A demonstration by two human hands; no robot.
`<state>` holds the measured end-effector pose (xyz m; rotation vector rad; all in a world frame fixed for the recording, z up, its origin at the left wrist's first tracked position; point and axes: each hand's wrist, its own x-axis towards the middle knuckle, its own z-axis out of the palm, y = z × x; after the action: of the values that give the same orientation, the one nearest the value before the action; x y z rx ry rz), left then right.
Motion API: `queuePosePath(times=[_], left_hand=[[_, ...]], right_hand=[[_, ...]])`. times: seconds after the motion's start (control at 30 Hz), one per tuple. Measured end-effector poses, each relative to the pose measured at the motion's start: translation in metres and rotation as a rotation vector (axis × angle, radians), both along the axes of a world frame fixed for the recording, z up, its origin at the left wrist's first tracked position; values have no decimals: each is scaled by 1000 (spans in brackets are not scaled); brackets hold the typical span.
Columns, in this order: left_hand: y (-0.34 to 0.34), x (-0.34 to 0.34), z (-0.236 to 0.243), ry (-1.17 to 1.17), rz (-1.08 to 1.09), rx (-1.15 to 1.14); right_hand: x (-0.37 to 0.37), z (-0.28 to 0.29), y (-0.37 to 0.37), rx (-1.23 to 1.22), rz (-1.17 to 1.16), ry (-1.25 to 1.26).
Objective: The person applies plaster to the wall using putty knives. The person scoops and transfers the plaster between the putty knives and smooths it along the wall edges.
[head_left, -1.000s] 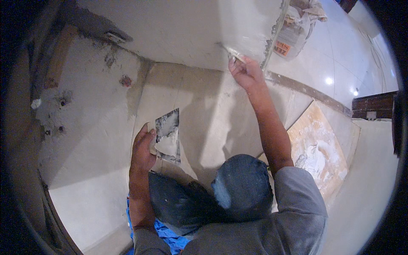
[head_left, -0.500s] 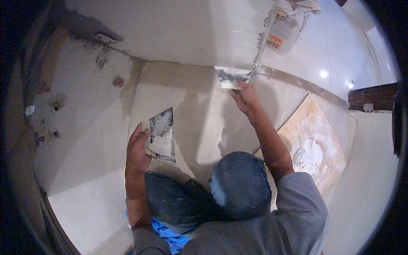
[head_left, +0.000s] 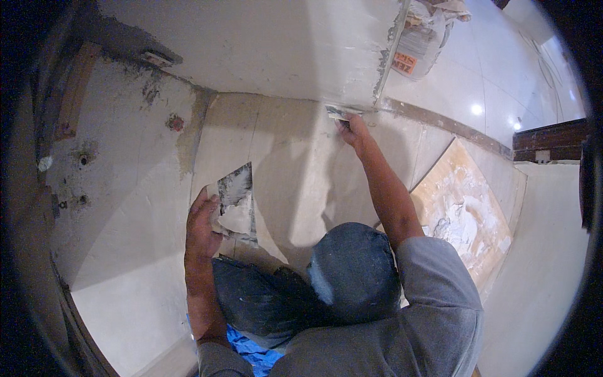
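Note:
My left hand (head_left: 202,220) is closed on a wide putty knife (head_left: 239,185), held low over the floor in front of my left knee. Pale filler covers part of its blade, which is dark and smeared elsewhere. Farther off, at the end of my outstretched arm, my right hand (head_left: 355,131) grips a second putty knife (head_left: 337,114). Its blade is tilted and sits at the foot of the pale wall (head_left: 264,47), close to the wall's right end. Whether the blade touches the wall cannot be made out.
A square board (head_left: 433,173) lies to my right with a heap of white filler (head_left: 463,225) on it. Past the wall's edge lies a crumpled plastic bag (head_left: 422,44) with an orange label. Another wall (head_left: 119,188) with small holes rises at left. Blue sheeting (head_left: 254,352) shows beneath me.
The right putty knife has tilted, so its blade looks much narrower, and my right hand has shifted slightly left. My left hand and its knife have barely moved.

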<state>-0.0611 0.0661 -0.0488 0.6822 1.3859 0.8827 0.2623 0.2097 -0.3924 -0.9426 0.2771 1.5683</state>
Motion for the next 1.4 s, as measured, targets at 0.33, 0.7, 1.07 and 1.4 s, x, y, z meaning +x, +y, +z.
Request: queuePosePath(times=[0.33, 0.7, 1.07, 1.4], left_hand=[[8, 11, -8, -25, -72, 7], [5, 12, 3, -29, -84, 5], [7, 21, 7, -15, 52, -48], [4, 18, 8, -8, -64, 20]], right_hand=[[56, 14, 4, 99, -191, 123], [56, 170, -80, 372, -134, 54], [6, -4, -8, 392, 231, -284], [-24, 81, 29, 138, -48, 207]])
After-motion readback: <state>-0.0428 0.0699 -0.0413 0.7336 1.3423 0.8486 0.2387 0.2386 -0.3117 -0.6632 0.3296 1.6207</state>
